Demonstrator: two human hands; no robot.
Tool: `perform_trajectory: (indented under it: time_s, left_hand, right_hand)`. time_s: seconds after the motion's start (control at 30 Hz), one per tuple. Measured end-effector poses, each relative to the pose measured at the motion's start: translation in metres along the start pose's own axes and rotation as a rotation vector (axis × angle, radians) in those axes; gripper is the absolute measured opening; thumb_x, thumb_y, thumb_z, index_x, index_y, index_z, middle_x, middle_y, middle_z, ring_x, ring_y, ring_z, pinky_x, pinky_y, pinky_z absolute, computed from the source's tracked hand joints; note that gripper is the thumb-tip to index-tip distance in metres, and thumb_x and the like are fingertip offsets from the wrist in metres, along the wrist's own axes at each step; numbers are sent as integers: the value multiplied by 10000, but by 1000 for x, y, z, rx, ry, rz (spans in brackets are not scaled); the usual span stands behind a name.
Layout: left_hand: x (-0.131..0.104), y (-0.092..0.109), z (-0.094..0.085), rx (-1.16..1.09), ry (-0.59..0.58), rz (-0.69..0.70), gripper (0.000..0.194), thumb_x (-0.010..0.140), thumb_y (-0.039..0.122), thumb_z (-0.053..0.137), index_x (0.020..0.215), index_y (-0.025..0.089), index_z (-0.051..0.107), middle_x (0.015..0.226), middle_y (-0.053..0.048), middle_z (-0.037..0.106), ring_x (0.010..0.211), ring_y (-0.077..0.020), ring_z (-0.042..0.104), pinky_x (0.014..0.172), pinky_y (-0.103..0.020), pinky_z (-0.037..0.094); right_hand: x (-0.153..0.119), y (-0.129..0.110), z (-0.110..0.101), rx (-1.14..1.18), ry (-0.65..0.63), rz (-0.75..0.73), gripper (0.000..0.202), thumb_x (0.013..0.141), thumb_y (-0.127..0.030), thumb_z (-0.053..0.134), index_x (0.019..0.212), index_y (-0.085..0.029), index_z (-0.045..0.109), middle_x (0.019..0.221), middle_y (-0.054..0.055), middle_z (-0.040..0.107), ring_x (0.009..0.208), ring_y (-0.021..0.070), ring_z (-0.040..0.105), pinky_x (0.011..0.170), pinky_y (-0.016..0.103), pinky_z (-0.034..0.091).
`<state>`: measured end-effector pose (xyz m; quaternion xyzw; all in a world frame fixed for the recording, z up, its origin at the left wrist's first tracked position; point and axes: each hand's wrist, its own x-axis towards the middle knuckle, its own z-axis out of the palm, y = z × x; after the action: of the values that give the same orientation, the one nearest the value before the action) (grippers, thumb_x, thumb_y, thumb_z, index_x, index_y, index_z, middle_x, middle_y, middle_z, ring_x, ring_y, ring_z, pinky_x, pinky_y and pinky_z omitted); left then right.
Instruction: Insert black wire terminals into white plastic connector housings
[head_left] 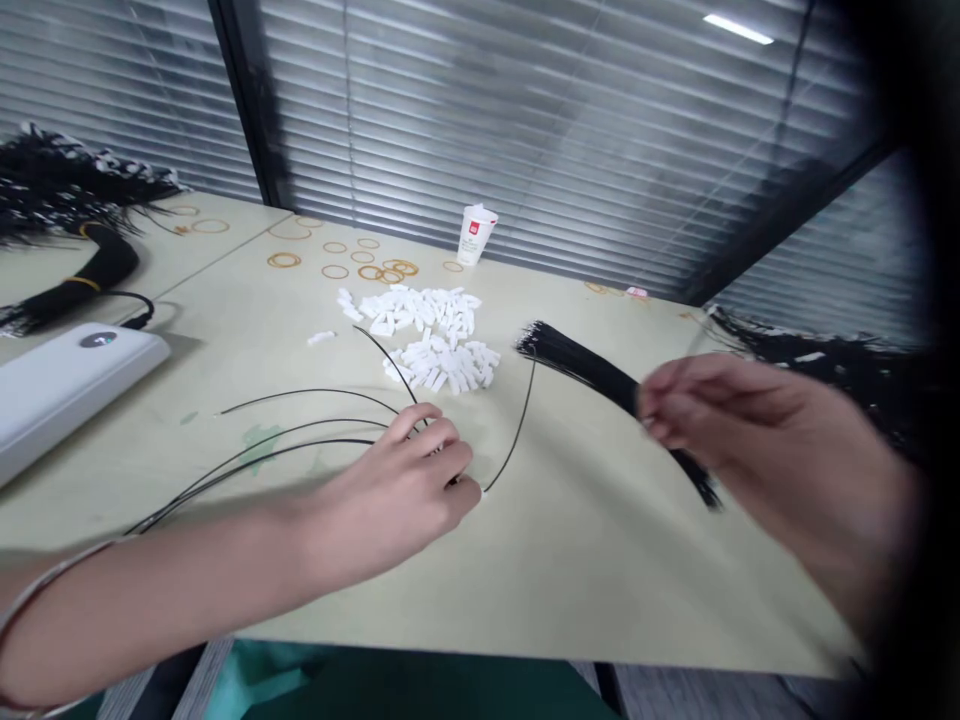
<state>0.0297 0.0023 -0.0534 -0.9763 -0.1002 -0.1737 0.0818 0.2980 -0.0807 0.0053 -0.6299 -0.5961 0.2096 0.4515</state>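
Observation:
My left hand (416,480), with its fingers curled, is closed on several thin black wires (300,428) that trail out to the left over the table. One loose black wire (525,415) curves up from beside its fingertips toward a bundle. Pinched thumb to fingers, my right hand (750,430) is raised in front of that bundle of black wires (589,365); whatever sits in the pinch is too small to name. Two heaps of small white plastic pieces (442,365) lie beyond my left hand, and one white piece (322,338) rests apart.
A white power bank (75,385) with a cable lies at the left. Behind it are a banded wire bundle (97,265) and a dark wire pile (60,185). Rubber bands (390,270) and a paper cup (477,235) are at the back. Another wire pile (810,355) lies right.

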Motion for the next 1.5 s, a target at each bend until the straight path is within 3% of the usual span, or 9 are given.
perform_trajectory:
  time_s: [0.07, 0.13, 0.23, 0.47, 1.03, 1.23, 1.5]
  left_hand:
    - [-1, 0, 1, -13, 2, -3, 178, 767, 6, 511, 761, 169, 583, 718, -24, 503, 806, -180, 435, 956, -411, 323]
    - [-2, 0, 3, -19, 1, -12, 169, 780, 22, 505, 769, 171, 584, 738, -28, 513, 823, -184, 442, 950, -419, 328]
    - [-2, 0, 4, -17, -10, -12, 168, 786, 27, 494, 763, 170, 579, 747, -31, 510, 830, -187, 445, 933, -420, 344]
    - [-1, 0, 1, -40, -17, -28, 165, 803, 42, 487, 758, 174, 575, 745, -26, 518, 831, -178, 455, 939, -415, 339]
    - [0, -2, -1, -60, -25, -34, 138, 813, 74, 529, 776, 178, 612, 719, -18, 531, 793, -166, 448, 896, -386, 365]
    - [0, -2, -1, -63, -16, -36, 131, 813, 80, 532, 770, 177, 609, 707, -12, 525, 787, -161, 449, 897, -384, 366]
    - [-1, -2, 1, -72, -5, -26, 147, 802, 51, 526, 735, 172, 576, 747, -10, 553, 814, -161, 467, 890, -380, 371]
  right_hand:
    - [-4, -12, 44, 122, -181, 80, 104, 766, -307, 645, 821, -221, 622, 895, 45, 646, 758, 138, 615, 657, 261, 489]
    - [-6, -18, 74, 77, -299, 98, 97, 784, -311, 618, 783, -217, 640, 848, 21, 656, 776, 136, 603, 672, 256, 470]
    - [-6, -14, 93, -21, -319, 120, 95, 796, -289, 590, 773, -220, 650, 794, -2, 658, 714, 120, 569, 618, 248, 420]
    - [-8, 0, 90, -16, -334, 169, 87, 785, -292, 601, 792, -224, 654, 795, -14, 665, 708, 107, 564, 582, 228, 381]
    - [-15, 0, 94, -13, -305, 138, 59, 777, -249, 605, 740, -223, 642, 844, -38, 664, 693, 86, 555, 616, 226, 391]
    - [-17, 0, 95, 6, -307, 53, 77, 801, -250, 588, 750, -225, 640, 887, -31, 661, 768, 95, 590, 650, 218, 452]
    - [-20, 4, 93, -113, -303, -194, 92, 841, -168, 530, 839, -221, 605, 1021, -38, 649, 918, 95, 610, 809, 234, 498]
